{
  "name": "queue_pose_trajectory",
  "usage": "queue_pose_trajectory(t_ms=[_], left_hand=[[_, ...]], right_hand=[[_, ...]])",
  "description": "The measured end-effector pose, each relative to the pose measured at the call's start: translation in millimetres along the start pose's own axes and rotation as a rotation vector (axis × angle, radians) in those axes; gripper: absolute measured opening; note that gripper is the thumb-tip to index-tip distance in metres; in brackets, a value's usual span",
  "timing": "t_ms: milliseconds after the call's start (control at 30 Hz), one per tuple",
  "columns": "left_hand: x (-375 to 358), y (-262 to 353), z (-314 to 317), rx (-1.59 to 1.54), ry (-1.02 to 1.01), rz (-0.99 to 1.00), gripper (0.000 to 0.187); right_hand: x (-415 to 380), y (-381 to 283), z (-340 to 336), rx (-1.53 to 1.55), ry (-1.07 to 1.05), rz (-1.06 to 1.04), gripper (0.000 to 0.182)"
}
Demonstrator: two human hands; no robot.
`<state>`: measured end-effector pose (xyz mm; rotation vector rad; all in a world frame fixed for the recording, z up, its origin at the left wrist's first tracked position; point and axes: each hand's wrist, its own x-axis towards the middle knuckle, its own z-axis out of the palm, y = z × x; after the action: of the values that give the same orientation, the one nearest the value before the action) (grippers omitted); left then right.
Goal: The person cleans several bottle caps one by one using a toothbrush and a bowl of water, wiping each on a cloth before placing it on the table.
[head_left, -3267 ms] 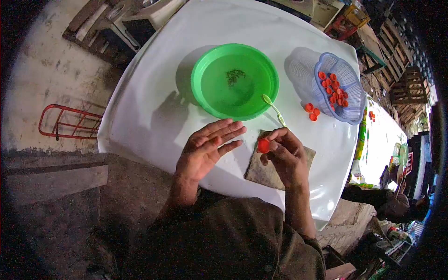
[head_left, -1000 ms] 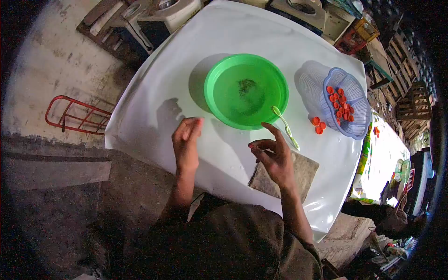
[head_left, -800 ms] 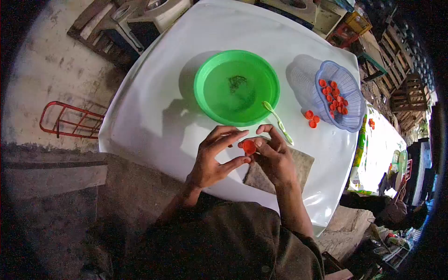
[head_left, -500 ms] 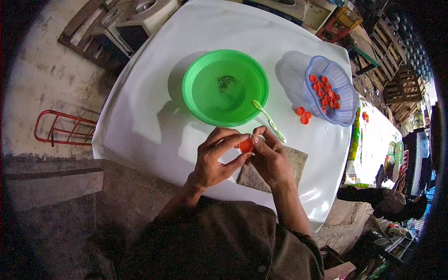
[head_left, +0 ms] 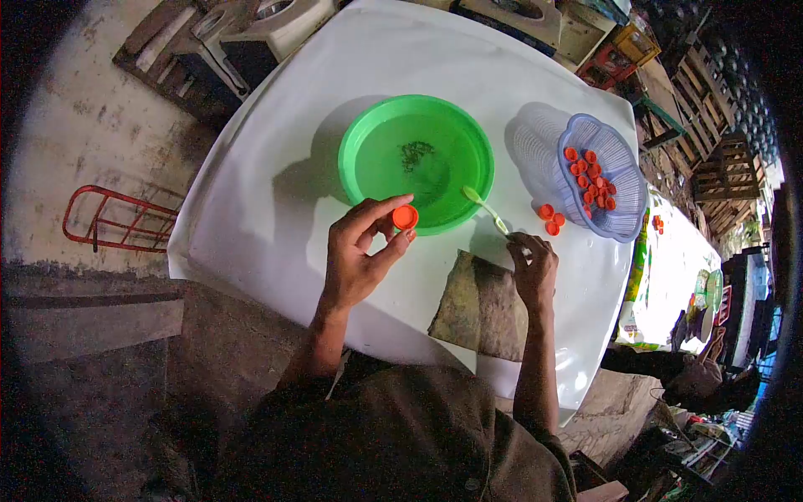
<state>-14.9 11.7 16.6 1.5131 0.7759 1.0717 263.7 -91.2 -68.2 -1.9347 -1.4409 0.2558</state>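
My left hand [head_left: 355, 255] pinches an orange-red bottle cap [head_left: 406, 217] between thumb and fingers, its hollow side showing, just in front of the basin's near rim. A green plastic basin [head_left: 351, 142] holds water, with dark specks at the bottom. The green-and-white toothbrush [head_left: 485, 207] leans with its head on the basin's right rim. My right hand [head_left: 535, 266] has its fingers closed on the handle end, which they partly cover. Below, between my hands, lies a worn grey-brown flat piece [head_left: 477, 305] on the white-covered table [head_left: 251, 217].
At the right, a blue-violet plastic basket [head_left: 631, 188] contains several red caps [head_left: 598, 182]. A few loose red caps [head_left: 551, 219] lie beside it. Beyond the table stand wooden pallets [head_left: 728, 171]; a red metal rack [head_left: 117, 219] is by the left wall.
My hands have come apart. The left lifted the cap toward the basin; the right left the cap and moved right onto the toothbrush handle. The view shifted slightly.
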Motion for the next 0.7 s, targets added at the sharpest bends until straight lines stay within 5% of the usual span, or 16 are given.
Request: queue_pose_trajectory(t_ms=[267, 467, 700], left_hand=[[12.9, -18.9, -26.8, 0.242, 0.075, 0.054, 0.04], [31.3, -8.6, -35.7, 0.827, 0.07, 0.242, 0.032], [43.5, -10.8, -38.2, 0.9, 0.079, 0.18, 0.035]], right_hand=[[30.5, -72.0, -35.6, -0.046, -0.132, -0.133, 0.015], [63.7, -101.9, -23.2, -0.25, -0.115, -0.126, 0.013], [60.6, -105.5, -10.7, -0.141, -0.078, -0.249, 0.008]])
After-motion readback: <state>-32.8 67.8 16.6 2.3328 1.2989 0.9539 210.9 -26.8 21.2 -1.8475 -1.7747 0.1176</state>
